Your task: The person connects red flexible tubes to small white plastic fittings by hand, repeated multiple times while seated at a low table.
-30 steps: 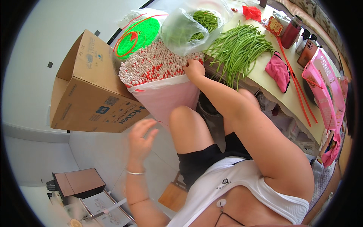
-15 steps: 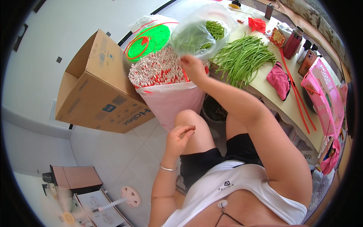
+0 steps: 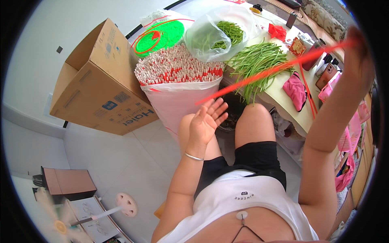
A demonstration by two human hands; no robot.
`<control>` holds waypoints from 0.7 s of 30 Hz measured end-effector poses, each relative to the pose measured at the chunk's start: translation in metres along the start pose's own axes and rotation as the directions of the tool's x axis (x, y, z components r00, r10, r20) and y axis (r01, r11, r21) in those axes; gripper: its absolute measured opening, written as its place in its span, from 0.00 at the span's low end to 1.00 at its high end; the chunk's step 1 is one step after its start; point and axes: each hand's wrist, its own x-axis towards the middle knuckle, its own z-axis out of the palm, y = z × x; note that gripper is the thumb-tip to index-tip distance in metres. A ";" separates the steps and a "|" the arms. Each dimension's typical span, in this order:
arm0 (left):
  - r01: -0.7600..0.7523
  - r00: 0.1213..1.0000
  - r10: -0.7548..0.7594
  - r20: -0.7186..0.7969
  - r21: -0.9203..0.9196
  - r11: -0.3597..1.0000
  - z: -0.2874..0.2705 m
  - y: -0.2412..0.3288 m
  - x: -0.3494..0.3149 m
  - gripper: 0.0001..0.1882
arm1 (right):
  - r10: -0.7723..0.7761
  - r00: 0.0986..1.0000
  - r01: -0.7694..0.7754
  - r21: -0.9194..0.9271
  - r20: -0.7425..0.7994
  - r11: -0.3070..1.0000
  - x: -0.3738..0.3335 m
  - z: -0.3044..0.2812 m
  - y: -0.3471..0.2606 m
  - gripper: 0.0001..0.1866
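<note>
A long, thin red stick (image 3: 259, 75), smeared by motion, slants up across the view from above my lap to the upper right. At its far right end my right hand (image 3: 360, 56) is closed on it, dark and blurred near the rim. My left hand (image 3: 206, 123) is open, palm up with fingers apart, just below the stick's lower end. Whether the fingertips touch it, I cannot tell. In front of me stands a pale pink sack (image 3: 178, 99) packed with upright red sticks with whitish tips (image 3: 174, 67). Two more red sticks (image 3: 311, 99) lie on the table.
Green stems (image 3: 261, 60) are heaped on the pale table (image 3: 302, 113), beside a clear plastic bag (image 3: 198, 34) of more stems. A pink cloth (image 3: 295, 91), a phone (image 3: 326, 76) and a pink basket (image 3: 326, 92) lie rightward. An open carton (image 3: 101, 93) and a fan (image 3: 60, 227) are left.
My right hand has swung from the sack to the far right with a red stick. My left hand has risen slightly and its fingers have spread. The view has shifted a little.
</note>
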 end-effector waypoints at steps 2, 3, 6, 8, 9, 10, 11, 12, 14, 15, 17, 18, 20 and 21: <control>-0.092 0.996 0.090 -0.019 -0.226 0.970 -0.005 -0.007 0.010 0.29 | 0.076 0.995 -0.063 0.170 -0.070 0.983 -0.008 -0.065 -0.024 0.03; -0.096 0.995 0.093 -0.024 -0.232 0.968 -0.011 -0.009 0.012 0.29 | 0.128 0.989 -0.104 0.280 -0.071 0.954 -0.021 -0.093 -0.029 0.03; -0.205 0.969 0.130 -0.210 -0.393 0.896 -0.024 -0.011 0.015 0.22 | 0.265 0.964 -0.202 0.559 -0.032 0.804 -0.067 -0.152 -0.030 0.05; -0.233 0.972 0.188 -0.143 -0.461 0.856 -0.036 -0.010 0.015 0.22 | 0.357 0.932 -0.232 0.656 -0.062 0.719 -0.098 -0.175 -0.017 0.07; -0.248 0.966 0.245 -0.079 -0.533 0.809 -0.042 -0.010 0.015 0.21 | 0.360 0.926 -0.207 0.646 -0.111 0.734 -0.114 -0.172 -0.009 0.08; -0.245 0.967 0.242 -0.077 -0.529 0.812 -0.048 -0.007 0.017 0.21 | 0.386 0.913 -0.208 0.660 -0.134 0.722 -0.125 -0.176 0.000 0.08; -0.285 0.955 0.284 -0.087 -0.537 0.794 -0.057 0.001 0.015 0.21 | 0.424 0.892 -0.210 0.684 -0.159 0.698 -0.139 -0.186 0.014 0.08; -0.308 0.945 0.316 -0.086 -0.560 0.769 -0.059 0.006 0.016 0.20 | 0.420 0.893 -0.205 0.682 -0.164 0.702 -0.145 -0.180 0.019 0.08; -0.342 0.926 0.374 -0.061 -0.556 0.757 -0.059 0.017 0.015 0.18 | 0.497 0.856 -0.259 0.715 -0.141 0.649 -0.155 -0.165 0.032 0.08; -0.383 0.899 0.436 -0.041 -0.554 0.739 -0.056 0.023 0.014 0.15 | 0.490 0.859 -0.252 0.710 -0.149 0.657 -0.158 -0.160 0.037 0.08; -0.375 0.882 0.471 0.009 -0.592 0.713 -0.047 0.040 0.008 0.13 | 0.548 0.827 -0.281 0.753 -0.124 0.595 -0.161 -0.151 0.049 0.06; -0.360 0.861 0.505 0.057 -0.634 0.685 -0.041 0.046 0.006 0.12 | 0.537 0.832 -0.272 0.742 -0.139 0.612 -0.161 -0.145 0.049 0.06; -0.294 0.831 0.510 0.223 -0.602 0.742 -0.041 0.067 -0.005 0.12 | 0.524 0.843 -0.417 0.764 0.122 0.493 -0.162 -0.130 0.052 0.06; -0.252 0.776 0.508 0.375 -0.554 0.794 -0.040 0.074 -0.014 0.13 | 0.528 0.842 -0.413 0.759 0.108 0.503 -0.166 -0.126 0.049 0.06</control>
